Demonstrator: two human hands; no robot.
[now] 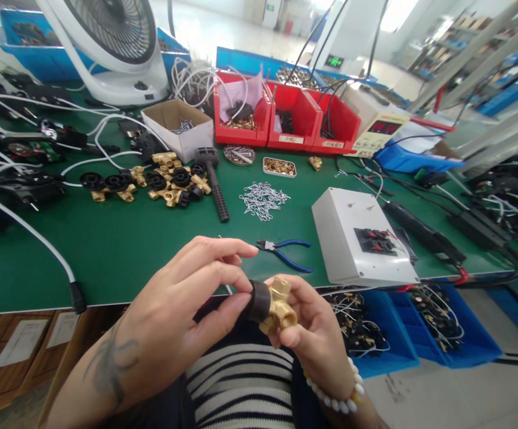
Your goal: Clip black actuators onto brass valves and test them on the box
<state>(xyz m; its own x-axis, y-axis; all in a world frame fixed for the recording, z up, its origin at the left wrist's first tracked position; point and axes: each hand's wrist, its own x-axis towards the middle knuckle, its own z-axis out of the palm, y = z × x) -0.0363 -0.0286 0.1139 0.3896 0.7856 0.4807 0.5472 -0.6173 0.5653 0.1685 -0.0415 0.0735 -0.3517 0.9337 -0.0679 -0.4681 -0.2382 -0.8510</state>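
Right hand (319,325) has its grip round the brass fitting (281,307), left hand (191,292) pinches its black collar (260,301), over the lap by the tabletop (120,250) edge. I'd hold the brass steady, keep the collar square. Pliers (292,255) and grey box (346,256) crowd the far side; hammer (214,185) and clips (264,200) lie beyond.

fan (115,36): top cut off | black collar (260,301): partly behind left fingers (229,314)
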